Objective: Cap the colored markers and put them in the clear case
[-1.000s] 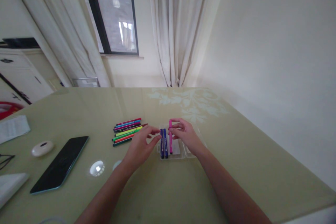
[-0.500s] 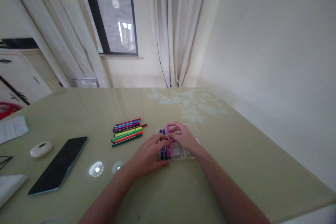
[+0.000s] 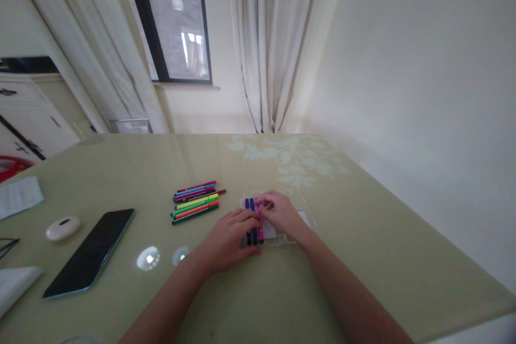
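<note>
A clear plastic case [image 3: 303,219] lies on the olive-green table [image 3: 363,247]. Two dark blue markers [image 3: 249,204] and a pink marker [image 3: 260,232] lie side by side in its left part. My right hand [image 3: 281,214] is closed, its fingertips pinching the upper end of the pink marker down in the case. My left hand [image 3: 228,237] lies flat on the table, its fingertips resting on the blue markers at the case's left edge. A loose bunch of several coloured markers [image 3: 196,201] lies to the left of the case, apart from both hands.
A black phone [image 3: 91,252] lies at the left, with a white oval object [image 3: 62,227] beyond it. Folded paper [image 3: 18,196], glasses [image 3: 6,247] and a white item [image 3: 16,285] sit at the far left edge. The wall runs along the table's right side.
The pink marker, held upright-angled over the case, now lies lower beside the blue ones. My left hand slid right onto the blue markers and the right hand came down.
</note>
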Demonstrator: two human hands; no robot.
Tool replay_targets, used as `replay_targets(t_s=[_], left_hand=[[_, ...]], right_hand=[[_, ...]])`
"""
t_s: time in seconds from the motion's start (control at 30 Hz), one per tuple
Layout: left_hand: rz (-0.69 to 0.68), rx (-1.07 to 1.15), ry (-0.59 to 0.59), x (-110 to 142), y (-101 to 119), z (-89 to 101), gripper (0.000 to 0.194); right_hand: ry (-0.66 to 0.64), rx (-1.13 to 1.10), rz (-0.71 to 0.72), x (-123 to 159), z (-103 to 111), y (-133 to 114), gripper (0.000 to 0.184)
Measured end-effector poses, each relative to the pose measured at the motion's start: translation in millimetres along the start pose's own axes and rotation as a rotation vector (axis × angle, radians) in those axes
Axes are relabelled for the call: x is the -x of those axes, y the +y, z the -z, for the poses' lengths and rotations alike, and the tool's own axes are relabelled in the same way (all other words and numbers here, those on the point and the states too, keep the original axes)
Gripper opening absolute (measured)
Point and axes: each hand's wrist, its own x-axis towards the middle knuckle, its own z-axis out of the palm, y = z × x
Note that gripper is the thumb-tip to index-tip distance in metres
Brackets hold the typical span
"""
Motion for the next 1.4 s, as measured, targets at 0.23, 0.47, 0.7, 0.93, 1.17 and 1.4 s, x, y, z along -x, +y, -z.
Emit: replay_targets(t_s=[0.23, 0.47, 0.7, 0.93, 1.17, 1.4], left_hand=[[0.008, -0.062, -0.035, -1, 2, 0.8, 0.047], [-0.045, -0.159, -0.024, -1, 7, -2.0, 0.034], [0.347, -0.281, 0.288, 2, -25, 16.3, 0.019], [0.628, -0.421, 0.177, 20, -59, 28.6, 0.011], [0.506, 0.025, 0.321, 6, -52, 22.7, 0.020], [0.414, 0.156, 0.320, 0, -36, 13.9, 0.026]], right_hand=[[-0.021, 0.117, 0.013, 1, -1, -4, 0.019], [-0.023, 0.152, -0.004, 2, -1, -5, 0.022], [0.061, 0.087, -0.060, 1, 9, -8, 0.013], [0.215, 0.052, -0.092, -2, 11, -5, 0.013], [0.277, -0.027, -0.043, -2, 13, -12, 0.016], [0.230, -0.111, -0.009, 4, -3, -31, 0.014]])
